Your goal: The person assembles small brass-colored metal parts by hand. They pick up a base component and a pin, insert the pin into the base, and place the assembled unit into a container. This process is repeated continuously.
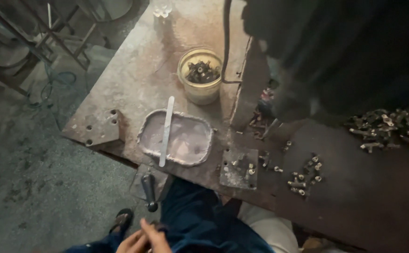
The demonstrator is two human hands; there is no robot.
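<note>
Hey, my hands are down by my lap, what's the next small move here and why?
Probably lift the hands to the workbench. They sit low near the knee, touching nothing on it, while the small metal fittings lie loose to the right and the flat metal strip rests across the shallow tray. Which hand is which cannot be told.

Bench [139, 79] fills centre to right of frame. Tray [176, 138] on bench at centre; strip [166, 131] lies across it, running 12 to 6 o'clock. Tub [199, 75] at 1 o'clock from tray, near it; small parts [202, 71] inside. Plate [239, 168] at 4 o'clock from tray, just beside. Loose fittings [303, 175] at 3 o'clock from plate. Pile of fittings [389, 126] at 2 o'clock from those, well apart. Handle [148, 191] below bench edge, 6 o'clock from tray. Hands [143, 240] at 6 o'clock from handle, over the lap.
</note>
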